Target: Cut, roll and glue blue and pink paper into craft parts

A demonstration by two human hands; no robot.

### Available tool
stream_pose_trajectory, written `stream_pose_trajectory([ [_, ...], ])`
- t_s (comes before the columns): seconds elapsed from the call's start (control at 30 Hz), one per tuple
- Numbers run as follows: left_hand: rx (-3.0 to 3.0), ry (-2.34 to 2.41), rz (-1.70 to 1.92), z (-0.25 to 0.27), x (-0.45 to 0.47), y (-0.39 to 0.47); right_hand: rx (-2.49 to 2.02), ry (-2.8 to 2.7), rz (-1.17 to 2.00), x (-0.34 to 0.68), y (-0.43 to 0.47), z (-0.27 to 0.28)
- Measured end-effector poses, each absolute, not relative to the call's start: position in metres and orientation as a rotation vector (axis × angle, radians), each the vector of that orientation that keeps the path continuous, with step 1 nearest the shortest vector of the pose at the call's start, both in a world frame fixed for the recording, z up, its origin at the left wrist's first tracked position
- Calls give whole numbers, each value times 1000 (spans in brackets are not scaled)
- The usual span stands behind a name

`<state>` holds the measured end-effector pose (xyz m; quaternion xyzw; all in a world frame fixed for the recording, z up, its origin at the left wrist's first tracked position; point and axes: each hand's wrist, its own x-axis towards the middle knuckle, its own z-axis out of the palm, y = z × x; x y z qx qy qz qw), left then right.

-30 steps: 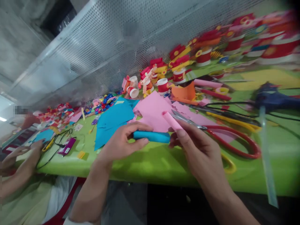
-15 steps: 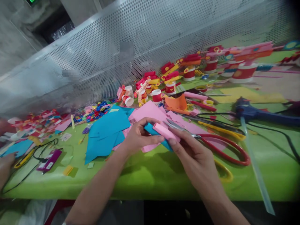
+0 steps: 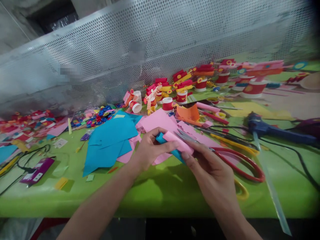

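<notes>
Head view: we are pinching a rolled pink paper tube [image 3: 178,142] against a rolled blue paper tube [image 3: 172,151] between both hands. Our left hand [image 3: 149,149] and right hand [image 3: 212,173] are closing on them just beside the red-handled scissors [image 3: 232,158].

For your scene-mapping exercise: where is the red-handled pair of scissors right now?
In the head view, the red-handled scissors lie on the green table, right of centre, just beyond the right hand, blades over pink paper.

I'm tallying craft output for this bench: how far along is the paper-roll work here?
Done: a row of finished red-and-white paper drums stands along the mesh screen. In hand: the left hand and right hand press a pink roll against a blue roll. Left: uncut blue sheets and pink sheets, red scissors and glue gun idle.
</notes>
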<state>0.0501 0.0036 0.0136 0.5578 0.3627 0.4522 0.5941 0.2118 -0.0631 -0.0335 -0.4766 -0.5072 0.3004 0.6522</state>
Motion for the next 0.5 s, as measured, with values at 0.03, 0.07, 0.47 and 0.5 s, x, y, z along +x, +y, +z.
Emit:
stream_pose_trajectory([
  [0.03,1280,835,1048,13,50,4,-1075,-1154,682,212,-63,-34],
  [0.07,1270,820,1047,13,50,4,-1068,-1164,681,212,-63,-35],
  [0.47,1268,725,1082,12,49,5,-972,-1055,778,211,-60,-30],
  [0.5,1269,726,1079,12,49,5,-976,-1061,777,211,-59,-30],
])
